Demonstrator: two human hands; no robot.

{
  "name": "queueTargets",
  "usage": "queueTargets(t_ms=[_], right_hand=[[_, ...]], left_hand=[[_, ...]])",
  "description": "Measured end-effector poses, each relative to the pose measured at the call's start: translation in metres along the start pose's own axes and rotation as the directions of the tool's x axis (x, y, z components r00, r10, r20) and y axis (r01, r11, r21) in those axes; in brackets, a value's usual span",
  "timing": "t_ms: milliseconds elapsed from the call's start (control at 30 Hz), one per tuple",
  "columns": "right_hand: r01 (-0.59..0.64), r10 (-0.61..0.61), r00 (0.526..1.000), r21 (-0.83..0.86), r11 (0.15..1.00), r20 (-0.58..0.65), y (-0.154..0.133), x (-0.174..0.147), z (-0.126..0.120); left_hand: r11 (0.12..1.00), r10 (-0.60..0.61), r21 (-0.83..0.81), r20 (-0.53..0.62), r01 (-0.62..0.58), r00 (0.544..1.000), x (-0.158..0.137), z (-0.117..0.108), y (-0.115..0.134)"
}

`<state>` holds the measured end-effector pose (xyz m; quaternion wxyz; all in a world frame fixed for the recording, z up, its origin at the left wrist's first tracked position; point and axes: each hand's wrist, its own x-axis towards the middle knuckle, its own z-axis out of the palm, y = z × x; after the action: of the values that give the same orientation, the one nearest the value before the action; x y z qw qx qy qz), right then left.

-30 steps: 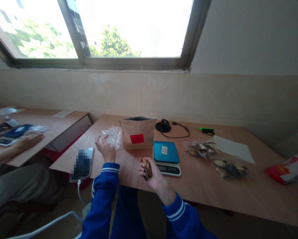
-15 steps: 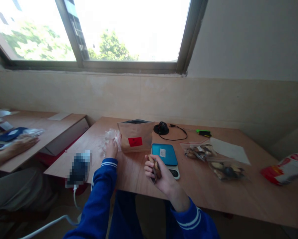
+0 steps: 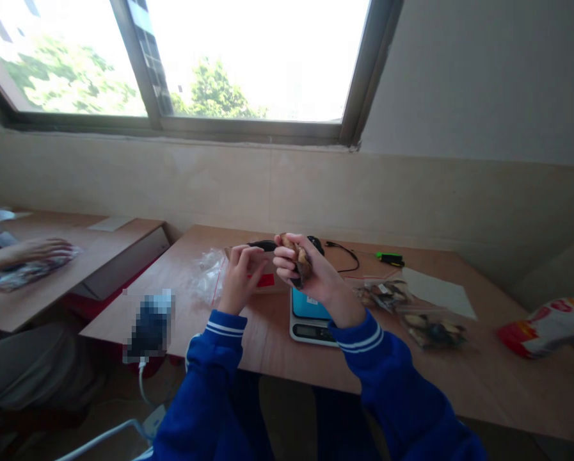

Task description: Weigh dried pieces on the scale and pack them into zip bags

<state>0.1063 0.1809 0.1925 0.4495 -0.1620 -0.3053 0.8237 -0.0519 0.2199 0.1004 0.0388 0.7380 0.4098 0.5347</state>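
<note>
My right hand (image 3: 310, 272) is closed around several brown pieces (image 3: 303, 261) that look like dried mushrooms, raised in front of the bag and above the scale. My left hand (image 3: 241, 276) is in front of the left part of a brown paper bag (image 3: 278, 291) with a red label, its thumb apart from the curved fingers and nothing visible between them. The bag stands upright with its top open, largely hidden by both hands. Under my right hand sits a white kitchen scale (image 3: 308, 333) with a blue top. Crumpled clear plastic bags (image 3: 208, 278) lie just left of my left hand.
Two clear bags of brown pieces, one nearer (image 3: 433, 328) and one farther (image 3: 382, 293), lie right of the scale beside white paper (image 3: 440, 293). Behind are a black cable (image 3: 347, 250) and a green-black tool (image 3: 390, 258). A red-white packet (image 3: 541, 326) is far right. Another person's hand (image 3: 41, 251) is left.
My left hand has left the clear plastic and moved right, in front of the paper bag. My right hand has risen away from me with the brown pieces still in it.
</note>
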Motion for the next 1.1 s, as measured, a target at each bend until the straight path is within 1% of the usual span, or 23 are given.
queueTargets(t_ms=[33,100,167,233,333,400,467,567,700,767,867,1000,1100], right_hand=[[0.0,0.002,1.0,-0.057,0.998,0.027,-0.004,0.006,0.002],[0.051,-0.041,0.997,-0.18,0.982,0.061,-0.009,0.017,0.003],[0.131,-0.113,0.991,-0.294,0.947,0.078,-0.009,0.028,-0.001],[0.184,-0.166,0.983,-0.406,0.895,0.08,-0.005,0.037,-0.007],[0.256,-0.247,0.964,-0.565,0.785,0.093,0.004,0.044,-0.015],[0.336,-0.336,0.933,-0.649,0.683,0.13,0.008,0.044,-0.018],[0.399,-0.395,0.9,-0.709,0.581,0.182,0.008,0.043,-0.018],[0.434,-0.383,0.885,-0.762,0.48,0.263,0.006,0.042,-0.018],[0.456,-0.351,0.876,-0.807,0.375,0.332,0.003,0.043,-0.021],[0.458,-0.352,0.873,-0.817,0.351,0.339,0.003,0.044,-0.022],[0.45,-0.347,0.878,-0.817,0.36,0.33,0.003,0.043,-0.023],[0.488,-0.322,0.866,-0.79,0.371,0.384,0.0,0.041,-0.025],[0.497,-0.282,0.864,-0.794,0.35,0.417,-0.003,0.038,-0.026]], left_hand=[[1.0,0.001,-0.025,-0.006,-0.001,1.0,-0.004,0.0,0.001],[0.997,0.002,-0.072,-0.003,-0.002,1.0,-0.012,-0.002,0.005],[0.995,-0.002,-0.104,-0.009,0.001,1.0,-0.018,-0.006,0.01],[0.992,-0.001,-0.126,-0.005,0.0,1.0,-0.024,-0.01,0.016],[0.989,-0.015,-0.145,0.009,0.016,1.0,-0.031,-0.013,0.022],[0.985,-0.025,-0.168,0.027,0.029,0.999,-0.036,-0.014,0.026],[0.979,-0.028,-0.198,0.06,0.04,0.998,-0.039,-0.016,0.03],[0.973,-0.038,-0.225,0.092,0.058,0.995,-0.042,-0.018,0.036],[0.966,-0.018,-0.255,0.054,0.032,0.998,-0.042,-0.019,0.04],[0.963,-0.013,-0.269,0.04,0.023,0.999,-0.042,-0.019,0.04],[0.959,-0.015,-0.283,0.041,0.026,0.999,-0.041,-0.018,0.041],[0.96,-0.025,-0.278,0.045,0.036,0.999,-0.041,-0.019,0.041],[0.963,-0.052,-0.262,0.042,0.061,0.998,-0.04,-0.018,0.042]])
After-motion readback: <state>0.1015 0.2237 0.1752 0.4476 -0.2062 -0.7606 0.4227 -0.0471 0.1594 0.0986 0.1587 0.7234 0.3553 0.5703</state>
